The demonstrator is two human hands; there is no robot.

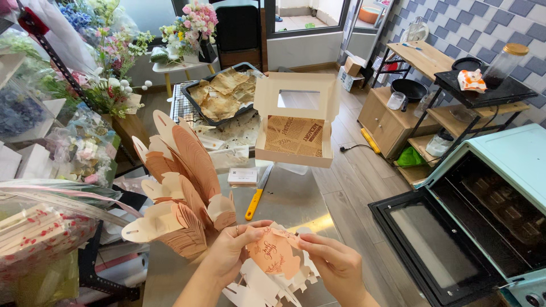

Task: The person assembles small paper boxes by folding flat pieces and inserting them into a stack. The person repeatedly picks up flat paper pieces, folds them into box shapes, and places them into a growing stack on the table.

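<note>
At the far left we see bunches of flowers (108, 62) and wrapped bundles. Near them, on the steel table (290, 202), stands a fan of flat pink box blanks (182, 176), leaning upright and spread like petals. Just right of it lie a small white card (243, 176) and a knife with a yellow handle (256, 200).

At the near edge we hold one pink box blank (274, 258) between both hands. Our left hand (230, 250) pinches its left edge with thumb and fingers. Our right hand (333, 261) pinches its upper right edge with thumb and forefinger. Under it lie more white and pink blanks (261, 287).

Farther back sits an open box with a window lid (296, 122), lined with brown printed paper, and behind it a dark tray of crumpled brown paper (224, 94).

At the right, a pale green oven (500, 193) stands with its door down, beside shelves (455, 96) with pans and jars.
</note>
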